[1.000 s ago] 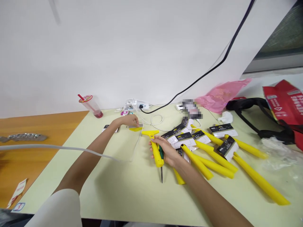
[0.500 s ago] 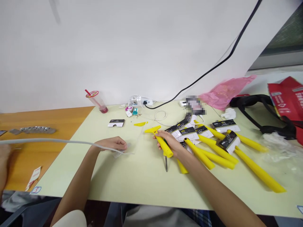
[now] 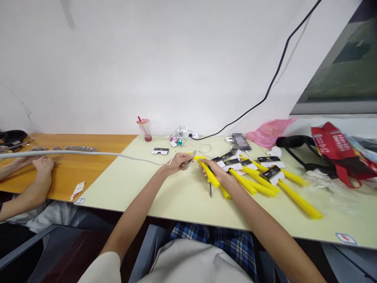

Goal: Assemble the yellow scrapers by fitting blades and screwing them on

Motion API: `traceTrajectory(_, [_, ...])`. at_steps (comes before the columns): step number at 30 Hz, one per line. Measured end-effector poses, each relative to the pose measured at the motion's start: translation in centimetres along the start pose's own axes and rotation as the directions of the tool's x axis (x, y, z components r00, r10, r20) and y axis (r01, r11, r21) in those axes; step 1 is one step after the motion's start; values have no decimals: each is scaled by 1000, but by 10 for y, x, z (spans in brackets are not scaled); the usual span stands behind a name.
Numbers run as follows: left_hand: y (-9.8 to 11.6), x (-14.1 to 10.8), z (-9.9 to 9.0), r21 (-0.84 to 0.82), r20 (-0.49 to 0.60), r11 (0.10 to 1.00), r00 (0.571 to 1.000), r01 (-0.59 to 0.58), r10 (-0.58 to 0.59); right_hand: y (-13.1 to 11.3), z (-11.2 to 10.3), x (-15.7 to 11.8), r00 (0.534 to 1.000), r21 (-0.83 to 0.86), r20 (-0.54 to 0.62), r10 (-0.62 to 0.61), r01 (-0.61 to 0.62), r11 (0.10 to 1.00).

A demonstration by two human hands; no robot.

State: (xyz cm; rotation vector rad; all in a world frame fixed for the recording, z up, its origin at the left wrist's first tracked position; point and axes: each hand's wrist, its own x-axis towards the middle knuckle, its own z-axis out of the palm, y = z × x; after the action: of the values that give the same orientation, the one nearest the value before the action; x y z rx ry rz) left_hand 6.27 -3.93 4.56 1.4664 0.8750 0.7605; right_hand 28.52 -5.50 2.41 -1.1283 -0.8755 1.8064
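Observation:
My right hand (image 3: 212, 168) is closed around the yellow T-shaped scraper (image 3: 213, 177), its handle slanting down to the right. From under that hand pokes the metal shaft of a screwdriver-like tool (image 3: 210, 191); its handle is mostly hidden. My left hand (image 3: 180, 162) pinches a small, flat, greyish see-through piece (image 3: 191, 160), held up at the scraper's head. Whether the two touch, I cannot tell. Several yellow handles (image 3: 260, 181) with black-and-white cards (image 3: 232, 164) lie in a pile to the right of my right hand.
A black-and-white card (image 3: 160, 151), a cup with a straw (image 3: 144, 129) and a power strip (image 3: 185, 133) stand toward the wall. A pale cable (image 3: 123, 155) crosses at left. Right are a pink bag (image 3: 271, 131) and a red bag (image 3: 338, 147). A co-worker's hands (image 3: 41, 165) are far left.
My left hand has risen from the table and moved right to the scraper's head, bringing the see-through piece along. The right hand still grips the scraper. The view has shifted.

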Motion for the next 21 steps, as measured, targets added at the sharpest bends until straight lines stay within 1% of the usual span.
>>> traceTrajectory(1, [1, 8, 2, -10, -68, 999, 997, -45, 44, 0, 0, -1, 1000, -43, 21, 2, -1, 999])
traceTrajectory(3, [-1, 20, 2, -2, -136, 996, 987, -88, 87, 2, -1, -1, 997, -113, 65, -39, 46, 993])
traceTrajectory(5, [-10, 27, -2, 26, -207, 995, 973, -97, 100, 4, -4, 2, 989, -165, 124, -75, 95, 982])
traceTrajectory(7, [-23, 28, -7, 81, -267, 994, 960, -68, 88, 7, -6, 6, 979, -201, 184, -83, 120, 972])
traceTrajectory(9, [-35, 27, -12, 124, -279, 992, 958, -27, 61, 10, -7, 8, 972, -217, 221, -77, 126, 968])
traceTrajectory(11, [-43, 24, -13, 137, -262, 991, 964, -2, 38, 11, -7, 9, 968, -221, 241, -68, 122, 968])
traceTrajectory(14, [-46, 24, -7, 112, -208, 994, 978, 5, 18, 12, -7, 7, 962, -238, 269, -40, 106, 965])
traceTrajectory(17, [-44, 25, 3, 72, -178, 997, 984, -5, 17, 13, -5, 6, 967, -251, 254, -32, 98, 963])
traceTrajectory(19, [-42, 25, 7, 45, -195, 999, 981, -4, 13, 13, -4, 5, 972, -257, 232, -33, 94, 962])
traceTrajectory(21, [-42, 25, 8, 2, -253, 1000, 967, -5, 6, 13, -3, 5, 976, -264, 216, -25, 83, 961])
